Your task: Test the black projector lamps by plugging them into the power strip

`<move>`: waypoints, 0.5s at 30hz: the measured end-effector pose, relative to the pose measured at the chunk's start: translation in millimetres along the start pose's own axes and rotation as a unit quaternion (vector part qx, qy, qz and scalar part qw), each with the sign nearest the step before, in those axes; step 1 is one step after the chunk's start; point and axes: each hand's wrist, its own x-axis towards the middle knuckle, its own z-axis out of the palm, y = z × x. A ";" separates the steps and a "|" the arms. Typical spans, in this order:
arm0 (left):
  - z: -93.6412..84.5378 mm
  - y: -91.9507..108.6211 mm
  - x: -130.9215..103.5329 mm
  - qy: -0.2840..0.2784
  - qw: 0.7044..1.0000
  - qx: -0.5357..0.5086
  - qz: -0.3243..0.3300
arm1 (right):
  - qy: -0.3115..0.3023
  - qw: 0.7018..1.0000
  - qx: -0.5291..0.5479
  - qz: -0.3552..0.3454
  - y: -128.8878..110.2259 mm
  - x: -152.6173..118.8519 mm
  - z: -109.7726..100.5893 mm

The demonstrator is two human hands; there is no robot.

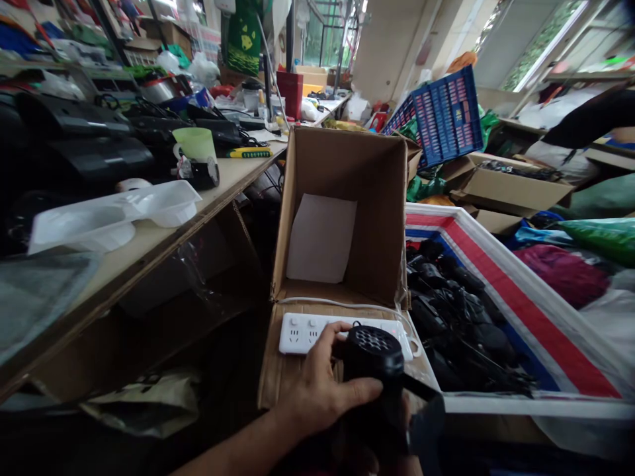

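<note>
My left hand point(322, 390) reaches in from the bottom and is closed round the head of a black hair dryer point(374, 357), thumb along the near side and fingers over the far side. The dryer's round end, with a grille of holes, faces up. Below it, my right hand point(367, 461) shows only as a few dim fingers against the dryer's lower part; most of it is hidden. Just beyond the dryer lies a white power strip point(297, 334) on a cardboard flap point(272, 383). The dryer covers part of the strip.
An upright cardboard box point(342, 165) holding a white sheet point(322, 238) stands ahead. On the right, a striped bin point(526, 311) contains black corded devices point(456, 317). The left bench point(223, 175) carries a white plastic tray point(119, 215) and green cup point(196, 144). Another person's arm point(590, 119) shows at far right.
</note>
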 end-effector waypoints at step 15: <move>7.8 16.3 4.5 0.085 0.979 0.185 -0.022 | -0.030 0.963 0.210 0.163 -5.2 -4.5 14.2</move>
